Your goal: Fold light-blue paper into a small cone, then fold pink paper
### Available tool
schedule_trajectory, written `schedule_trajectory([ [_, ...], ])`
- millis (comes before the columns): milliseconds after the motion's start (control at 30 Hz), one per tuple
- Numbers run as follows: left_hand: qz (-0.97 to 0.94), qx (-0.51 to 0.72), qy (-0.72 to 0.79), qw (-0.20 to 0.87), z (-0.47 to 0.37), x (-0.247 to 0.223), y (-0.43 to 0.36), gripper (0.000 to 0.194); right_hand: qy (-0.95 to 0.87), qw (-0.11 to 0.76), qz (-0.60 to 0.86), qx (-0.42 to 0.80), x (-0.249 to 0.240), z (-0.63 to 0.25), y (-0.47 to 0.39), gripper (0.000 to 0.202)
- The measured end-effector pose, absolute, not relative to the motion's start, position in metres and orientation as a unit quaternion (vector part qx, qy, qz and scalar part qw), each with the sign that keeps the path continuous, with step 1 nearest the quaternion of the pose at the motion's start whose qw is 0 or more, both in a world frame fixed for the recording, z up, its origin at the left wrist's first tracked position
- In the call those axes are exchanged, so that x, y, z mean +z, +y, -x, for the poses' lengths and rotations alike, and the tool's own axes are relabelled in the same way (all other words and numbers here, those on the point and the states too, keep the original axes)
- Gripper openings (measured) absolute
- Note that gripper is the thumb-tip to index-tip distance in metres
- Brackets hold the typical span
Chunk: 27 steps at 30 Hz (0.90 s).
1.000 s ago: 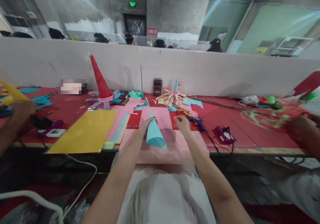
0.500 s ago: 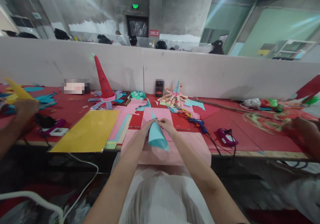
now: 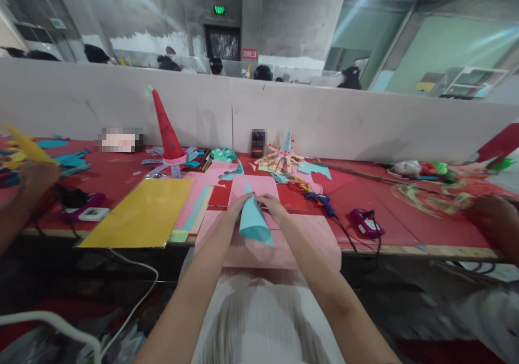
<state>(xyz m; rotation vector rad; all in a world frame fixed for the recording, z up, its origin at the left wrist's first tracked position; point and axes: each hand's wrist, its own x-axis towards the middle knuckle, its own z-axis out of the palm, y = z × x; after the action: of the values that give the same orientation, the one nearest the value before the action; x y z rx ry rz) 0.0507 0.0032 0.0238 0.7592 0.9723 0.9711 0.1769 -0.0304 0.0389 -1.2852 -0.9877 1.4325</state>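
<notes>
A light-blue paper cone lies between my two hands, its tip pointing away from me and its wide opening towards me. My left hand is closed on the cone's left side near the tip. From the right, my right hand pinches the cone's upper right side. Beneath them are a pink sheet and a larger pink sheet that hangs over the table's front edge.
A yellow sheet pack lies left, a blue glue gun right. Behind stand a red cone hat and a small blue-tipped cone hat. Co-workers' hands show at the far left and far right. A white partition borders the table.
Both my hands keep hold of the cone, almost unmoved. The view has shifted very slightly. The co-worker's hand at the far right has moved a little.
</notes>
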Motion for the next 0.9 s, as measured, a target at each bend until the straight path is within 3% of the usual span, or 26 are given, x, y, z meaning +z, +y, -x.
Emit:
schedule_trajectory([
  [300,-0.315,0.405,0.388,0.766,-0.052,0.027,-0.002,0.012,-0.385,0.500,0.549,0.548,0.026,-0.178,0.011,0.014],
  [567,-0.335,0.364,0.377,0.783,-0.052,0.021,-0.007,0.012,-0.355,0.462,0.387,0.715,0.027,-0.167,0.026,0.033],
  [900,-0.347,0.365,0.355,0.788,-0.056,0.028,-0.014,0.025,-0.336,0.556,0.321,0.689,0.004,-0.159,0.018,0.037],
])
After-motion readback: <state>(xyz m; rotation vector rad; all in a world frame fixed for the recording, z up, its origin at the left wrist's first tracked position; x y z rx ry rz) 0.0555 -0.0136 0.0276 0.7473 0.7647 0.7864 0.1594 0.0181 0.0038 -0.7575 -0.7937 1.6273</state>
